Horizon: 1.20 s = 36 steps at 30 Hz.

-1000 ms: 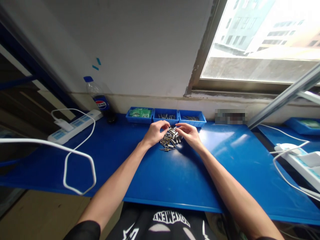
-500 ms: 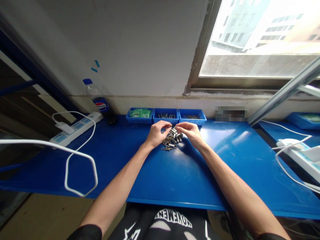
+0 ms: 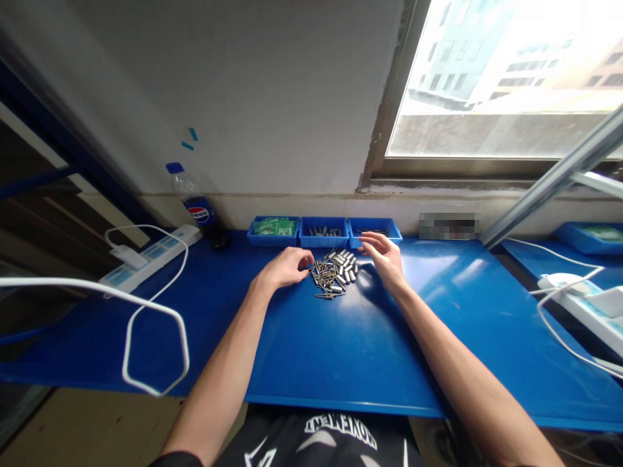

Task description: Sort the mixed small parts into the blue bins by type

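Power strip (image 3: 150, 254): lies at the far left of the bench (image 3: 341, 350), with a white cable (image 3: 127, 324) looping off the near edge.
Bottle (image 3: 195, 201): stands upright against the wall, just right of the power strip.
Left hand (image 3: 282, 267): rests on the bench with the fingers curled in, the fingertips touching the left edge of the pile. Its grip is nearly closed. Whether it has a part pinched cannot be told.
Pile of metal parts (image 3: 335, 274): small pins and short sleeves heaped loosely on the bench between the two hands, just near of the trays.
Blue trays (image 3: 324, 242): three in a row against the far wall. The left one holds green pieces, the other two hold metal parts.
Right hand (image 3: 384, 256): hovers over the far right edge of the pile, beside the right tray. The grip is loose and open, and nothing shows in it.
Second strip (image 3: 584, 305): at the far right, well apart from the hands.
Handling: the parts look small and prone to roll, so a light fingertip pinch on one piece at a time likely works best, lifting clear without dragging its neighbours.
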Each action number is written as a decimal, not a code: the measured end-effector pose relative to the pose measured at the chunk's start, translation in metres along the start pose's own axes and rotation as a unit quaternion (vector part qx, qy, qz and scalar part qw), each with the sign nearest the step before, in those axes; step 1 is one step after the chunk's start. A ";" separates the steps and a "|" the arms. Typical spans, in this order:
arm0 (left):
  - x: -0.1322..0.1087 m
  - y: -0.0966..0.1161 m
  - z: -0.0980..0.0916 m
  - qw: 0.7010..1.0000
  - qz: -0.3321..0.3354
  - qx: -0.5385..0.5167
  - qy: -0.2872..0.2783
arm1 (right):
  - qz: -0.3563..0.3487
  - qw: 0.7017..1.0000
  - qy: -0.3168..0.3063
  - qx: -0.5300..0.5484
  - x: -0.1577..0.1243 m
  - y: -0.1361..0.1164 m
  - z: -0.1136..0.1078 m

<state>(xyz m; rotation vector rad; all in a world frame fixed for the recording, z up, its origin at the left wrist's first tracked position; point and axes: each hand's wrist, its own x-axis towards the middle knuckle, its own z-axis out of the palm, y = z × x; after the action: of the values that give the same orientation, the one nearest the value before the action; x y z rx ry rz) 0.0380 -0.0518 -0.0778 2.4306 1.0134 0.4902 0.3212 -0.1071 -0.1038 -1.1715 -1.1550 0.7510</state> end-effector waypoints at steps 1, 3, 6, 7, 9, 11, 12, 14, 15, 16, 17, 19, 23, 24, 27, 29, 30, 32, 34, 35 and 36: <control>0.000 -0.001 0.000 1.000 -0.006 -0.006 -0.005 | 0.002 1.000 0.000 -0.002 0.000 0.000 0.000; 0.000 -0.002 0.001 1.000 -0.013 -0.016 -0.008 | 0.005 1.000 0.003 -0.003 0.000 0.001 0.000; 0.000 -0.002 0.002 0.999 -0.029 -0.021 -0.005 | 0.009 1.000 0.006 0.002 0.000 0.001 0.000; 0.000 -0.002 0.003 0.999 -0.035 -0.021 -0.004 | 0.011 1.000 0.007 0.004 0.000 0.002 0.000; -0.001 -0.002 0.003 0.999 -0.044 -0.021 -0.003 | 0.016 1.000 0.008 0.007 0.000 0.002 0.000; 0.000 -0.002 0.004 0.999 -0.040 -0.019 0.011 | 0.019 1.000 0.009 0.010 0.000 0.002 0.000; 0.000 -0.002 0.004 0.999 -0.034 -0.016 0.025 | 0.020 1.000 0.009 0.010 -0.001 0.002 0.000; 0.001 0.000 0.004 0.998 -0.022 -0.021 0.062 | 0.020 1.000 0.007 0.010 -0.001 0.001 0.000; 0.002 0.001 0.004 0.996 -0.017 -0.033 0.080 | 0.020 1.000 0.004 0.009 -0.002 0.001 0.001; 0.003 0.003 0.004 0.994 -0.014 -0.050 0.097 | 0.021 1.000 -0.001 0.007 -0.003 0.000 0.002; 0.004 0.005 0.004 0.991 -0.013 -0.070 0.111 | 0.022 1.000 -0.006 0.005 -0.003 0.000 0.003; 0.006 0.010 0.006 0.984 -0.013 -0.104 0.144 | 0.025 1.000 -0.018 0.000 -0.004 -0.002 0.005; 0.010 0.021 0.015 0.964 -0.004 -0.156 0.214 | 0.024 0.999 -0.042 -0.008 -0.006 -0.006 0.008; 0.012 0.024 0.018 0.958 0.000 -0.176 0.228 | 0.021 0.998 -0.050 -0.009 -0.006 -0.007 0.009; 0.016 0.031 0.031 0.934 0.007 -0.250 0.254 | 0.016 0.995 -0.096 -0.004 -0.009 -0.013 0.012; 0.018 0.034 0.037 0.922 0.004 -0.288 0.258 | 0.026 0.991 -0.132 0.009 -0.011 -0.018 0.015; 0.019 0.035 0.040 0.918 0.002 -0.303 0.257 | 0.034 0.989 -0.145 0.018 -0.012 -0.019 0.016; 0.019 0.037 0.044 0.915 -0.001 -0.318 0.250 | 0.052 0.986 -0.153 0.035 -0.013 -0.021 0.019; 0.019 0.039 0.046 0.917 0.001 -0.320 0.240 | 0.068 0.985 -0.153 0.049 -0.013 -0.019 0.021; 0.019 0.039 0.046 0.919 0.005 -0.316 0.237 | 0.076 0.983 -0.155 0.056 -0.013 -0.018 0.021; 0.019 0.040 0.046 0.922 0.010 -0.306 0.236 | 0.083 0.982 -0.158 0.062 -0.013 -0.016 0.021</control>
<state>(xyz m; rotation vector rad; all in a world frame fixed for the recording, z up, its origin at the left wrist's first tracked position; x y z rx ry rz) 0.0955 -0.0753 -0.0923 1.7907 0.8388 1.2376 0.2963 -0.1169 -0.0928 -1.0773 -1.2601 1.1535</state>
